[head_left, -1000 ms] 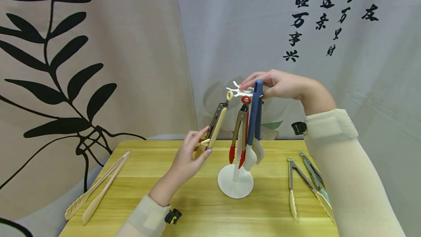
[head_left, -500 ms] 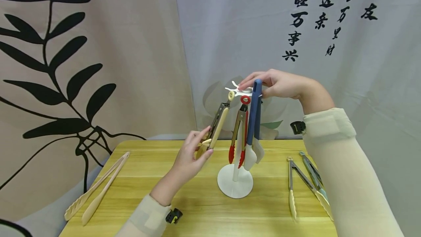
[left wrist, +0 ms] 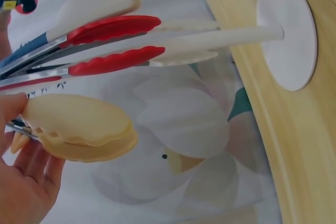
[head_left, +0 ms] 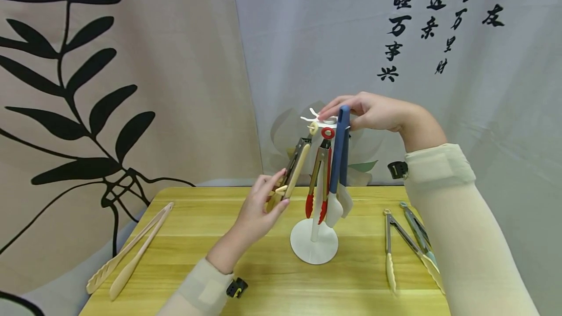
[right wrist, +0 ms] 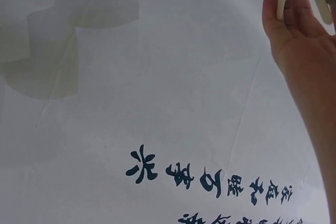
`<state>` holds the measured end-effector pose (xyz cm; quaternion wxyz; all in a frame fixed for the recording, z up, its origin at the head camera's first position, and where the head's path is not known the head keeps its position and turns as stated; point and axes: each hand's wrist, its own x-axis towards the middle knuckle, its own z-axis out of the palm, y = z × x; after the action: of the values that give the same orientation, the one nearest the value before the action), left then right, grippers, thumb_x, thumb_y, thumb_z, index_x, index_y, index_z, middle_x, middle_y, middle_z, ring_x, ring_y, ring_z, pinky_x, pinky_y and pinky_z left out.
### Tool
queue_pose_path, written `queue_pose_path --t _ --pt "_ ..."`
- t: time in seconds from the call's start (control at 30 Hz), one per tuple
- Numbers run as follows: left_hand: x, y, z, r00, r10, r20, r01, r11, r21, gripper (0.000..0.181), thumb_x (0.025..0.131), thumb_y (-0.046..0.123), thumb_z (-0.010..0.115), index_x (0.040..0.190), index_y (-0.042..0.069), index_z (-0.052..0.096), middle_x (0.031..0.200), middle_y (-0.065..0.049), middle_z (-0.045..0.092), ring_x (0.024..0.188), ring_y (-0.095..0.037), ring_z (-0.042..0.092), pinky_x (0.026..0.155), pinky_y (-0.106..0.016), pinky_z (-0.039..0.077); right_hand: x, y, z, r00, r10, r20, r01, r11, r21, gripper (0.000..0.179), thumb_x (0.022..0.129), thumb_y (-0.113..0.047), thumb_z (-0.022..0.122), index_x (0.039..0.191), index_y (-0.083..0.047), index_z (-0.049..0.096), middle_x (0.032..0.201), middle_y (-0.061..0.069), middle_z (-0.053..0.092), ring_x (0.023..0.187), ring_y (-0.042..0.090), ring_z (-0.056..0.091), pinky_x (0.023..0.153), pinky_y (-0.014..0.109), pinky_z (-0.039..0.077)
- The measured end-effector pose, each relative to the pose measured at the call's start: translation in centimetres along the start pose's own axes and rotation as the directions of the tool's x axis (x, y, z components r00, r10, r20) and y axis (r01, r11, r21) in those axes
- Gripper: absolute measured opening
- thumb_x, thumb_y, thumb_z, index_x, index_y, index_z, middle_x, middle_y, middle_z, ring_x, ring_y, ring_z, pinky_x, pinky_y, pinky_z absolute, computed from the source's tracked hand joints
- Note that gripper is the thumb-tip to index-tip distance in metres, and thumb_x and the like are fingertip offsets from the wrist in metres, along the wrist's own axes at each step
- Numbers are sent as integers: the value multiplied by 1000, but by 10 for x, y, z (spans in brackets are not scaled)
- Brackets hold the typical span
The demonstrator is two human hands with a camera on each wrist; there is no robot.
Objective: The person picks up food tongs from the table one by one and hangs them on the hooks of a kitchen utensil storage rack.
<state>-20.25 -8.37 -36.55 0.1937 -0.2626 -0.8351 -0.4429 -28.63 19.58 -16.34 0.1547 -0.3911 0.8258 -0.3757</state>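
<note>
In the head view my left hand (head_left: 254,208) pinches a pair of cream tongs (head_left: 299,162) by the lower part, their ring end up at a hook of the white hanging stand (head_left: 313,243). The left wrist view shows the scalloped cream tips (left wrist: 79,121) close together beyond my fingers. With its fingers over the stand's hooked top, my right hand (head_left: 377,112) holds it; in the right wrist view the white prongs (right wrist: 285,1) show against the fingers. Red-tipped tongs (head_left: 324,146) and blue-handled tongs with pale tips (head_left: 339,152) hang from the stand.
Beige tongs (head_left: 131,250) lie spread at the left of the wooden table (head_left: 219,238). On the right lie steel tongs with cream tips (head_left: 389,252) and grey-green tongs (head_left: 414,223), partly behind my right sleeve. A printed curtain (head_left: 189,62) hangs behind the table.
My left hand has shifted slightly right, bringing the cream tongs' ring from the tip of the hook closer in toward the stand's centre. The right hand stays on the stand's top.
</note>
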Motion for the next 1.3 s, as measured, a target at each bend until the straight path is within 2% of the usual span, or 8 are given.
queue_pose_path --t 0.33,0.47,0.57,0.73,0.87,1.0,1.13,1.3 --pt "3 3 14 998 -29 -48 33 996 88 68 86 18 70 145 28 38 113 -4 49 92 -15 54 73 -30 54 -1 0 -1 1000 6 0 -6 1000 -4 43 88 8 53 127 -8 61 137 4 48 127 21 41 96 40 41" --pt "6 2 24 997 -39 -60 47 989 137 69 85 21 71 144 26 36 112 -3 49 92 -14 54 67 -25 51 -2 2 -1 1000 5 0 -5 1000 -1 43 88 8 52 127 -9 61 136 4 48 128 21 40 96 40 41" --pt "7 1 30 998 -40 -53 48 986 157 71 84 22 72 145 25 34 114 -3 48 95 -13 54 69 -25 52 -3 3 -1 1000 -5 5 5 1000 10 42 89 7 51 127 -8 60 136 5 48 128 21 40 98 41 40" --pt "9 4 36 998 -44 -39 50 985 164 73 83 22 73 144 21 33 117 -5 48 98 -15 54 79 -32 54 -2 3 -1 1000 -6 3 6 1000 0 42 89 6 53 127 -10 61 136 4 48 130 22 39 104 48 35" --pt "12 5 39 998 -52 -26 56 980 192 74 84 24 72 145 19 31 119 -5 47 98 -14 53 81 -30 53 -3 1 -1 1000 1 -7 -2 999 -40 44 88 6 55 127 -13 61 138 2 47 134 22 34 107 53 29" --pt "13 6 41 998 -64 -10 65 977 205 74 85 26 71 146 19 29 121 -5 46 99 -13 51 83 -28 51 -4 0 0 1000 14 -17 -15 998 -59 43 90 5 53 129 -14 60 140 1 46 136 23 33 108 52 28" --pt "14 6 42 997 -76 -7 75 976 203 74 86 26 70 146 20 29 123 -5 46 100 -14 50 83 -29 51 -7 -1 2 998 24 -51 -29 995 -97 45 90 4 51 130 -15 58 141 0 45 136 22 33 107 50 31" --pt "13 6 43 996 -89 5 86 976 200 77 86 25 71 148 24 25 127 -4 46 102 -15 51 83 -32 51 -13 -6 6 985 56 -162 -86 979 -187 43 88 2 57 128 -14 58 139 2 42 130 28 40 102 50 39"
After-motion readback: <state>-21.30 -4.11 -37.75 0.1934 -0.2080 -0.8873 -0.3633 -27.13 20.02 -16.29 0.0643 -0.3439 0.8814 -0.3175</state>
